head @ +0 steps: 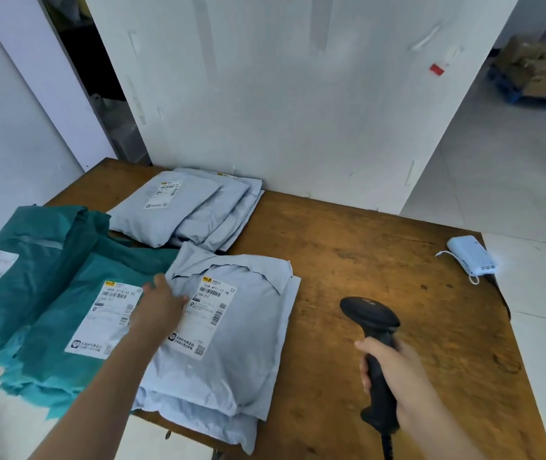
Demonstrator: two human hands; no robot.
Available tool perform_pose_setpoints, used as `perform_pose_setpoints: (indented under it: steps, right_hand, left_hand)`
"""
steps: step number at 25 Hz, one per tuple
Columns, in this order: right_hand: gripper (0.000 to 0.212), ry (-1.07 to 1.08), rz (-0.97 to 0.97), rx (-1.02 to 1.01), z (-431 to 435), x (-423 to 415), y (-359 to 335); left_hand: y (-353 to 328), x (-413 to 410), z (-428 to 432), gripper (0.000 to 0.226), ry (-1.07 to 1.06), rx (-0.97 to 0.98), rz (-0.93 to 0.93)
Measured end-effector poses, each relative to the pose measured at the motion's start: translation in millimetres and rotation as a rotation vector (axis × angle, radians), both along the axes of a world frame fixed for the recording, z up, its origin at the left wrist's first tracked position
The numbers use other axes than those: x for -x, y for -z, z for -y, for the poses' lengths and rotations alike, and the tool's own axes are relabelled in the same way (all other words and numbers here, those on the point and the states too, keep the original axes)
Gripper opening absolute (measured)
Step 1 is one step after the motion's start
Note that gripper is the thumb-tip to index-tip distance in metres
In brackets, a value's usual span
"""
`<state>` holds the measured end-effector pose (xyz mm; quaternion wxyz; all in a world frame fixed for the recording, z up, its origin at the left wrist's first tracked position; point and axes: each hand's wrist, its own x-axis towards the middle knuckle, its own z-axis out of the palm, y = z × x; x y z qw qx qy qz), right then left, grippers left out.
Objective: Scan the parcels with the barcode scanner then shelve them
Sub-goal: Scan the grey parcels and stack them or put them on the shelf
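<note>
A pale grey parcel (228,353) with a white barcode label lies near the front of the wooden table (381,260), on top of another grey parcel. My left hand (162,302) rests flat on its left edge, fingers spread, holding nothing. Two teal parcels (66,293) with labels lie to the left, partly under my left arm. More grey parcels (185,207) are stacked at the back of the table. My right hand (394,376) grips the handle of a black barcode scanner (373,322), whose head points toward the grey parcel's label.
A light blue power bank (472,257) with a white cord lies at the table's right edge. A white wall panel stands behind the table. Cardboard boxes (543,68) sit on a blue pallet on the floor at far right.
</note>
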<state>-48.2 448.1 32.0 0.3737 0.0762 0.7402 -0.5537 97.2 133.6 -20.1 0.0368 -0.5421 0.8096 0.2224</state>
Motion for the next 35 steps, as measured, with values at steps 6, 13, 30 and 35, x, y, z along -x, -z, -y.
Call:
perform_pose_setpoints:
  steps: [6, 13, 30, 35]
  right_hand:
    - [0.012, 0.037, 0.015, -0.023, 32, 17, 1]
    - [0.016, 0.032, 0.015, 0.037, 97, 33, -9]
    - [0.015, 0.259, 0.075, 0.018, 123, 51, -1]
    - [0.012, 0.285, -0.018, 0.058, 52, 71, -18]
  left_hand:
    - [16, 29, -35, 0.045, 0.308, 0.367, -0.315]
    - [0, 84, 139, 0.045, 0.102, 0.223, -0.091]
    - [-58, 171, 110, 0.028, 0.468, 0.379, -0.265]
    - [-85, 201, -68, 0.01, 0.867, 0.241, -0.049]
